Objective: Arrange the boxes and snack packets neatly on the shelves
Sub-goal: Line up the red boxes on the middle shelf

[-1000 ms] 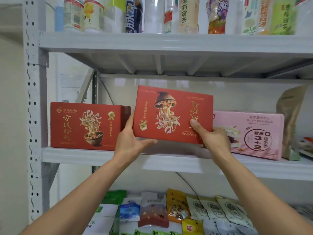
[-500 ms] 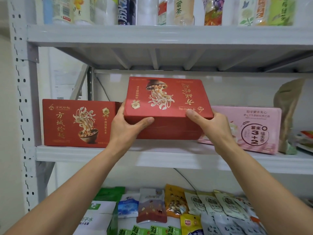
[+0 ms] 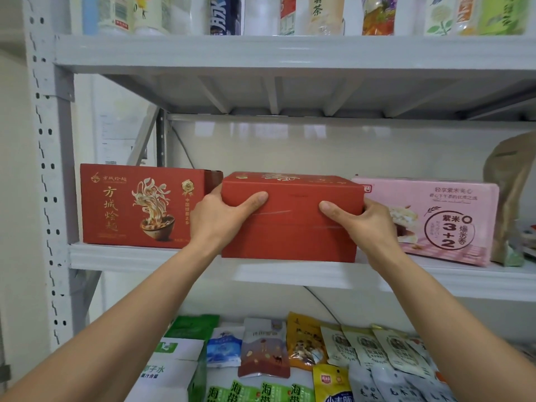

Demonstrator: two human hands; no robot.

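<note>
The red box (image 3: 290, 227) is matt cardboard with a strip of clear glossy tape (image 3: 272, 212) across its front. Left of it, a second red box (image 3: 139, 204) is the same matt card, gold-printed. Right of it, the pink box (image 3: 452, 210) has a faint sheen. Under it, the shelf (image 3: 290, 275) is smooth grey painted metal; lower down, snack packets (image 3: 359, 349) are glossy plastic film.

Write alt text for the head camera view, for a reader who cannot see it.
A person's left hand and right hand grip the ends of a red box at the front of the middle shelf, between a matching red noodle box to its left and a pink box to its right. Drink bottles line the shelf above; snack packets lie on the shelf below.
</note>
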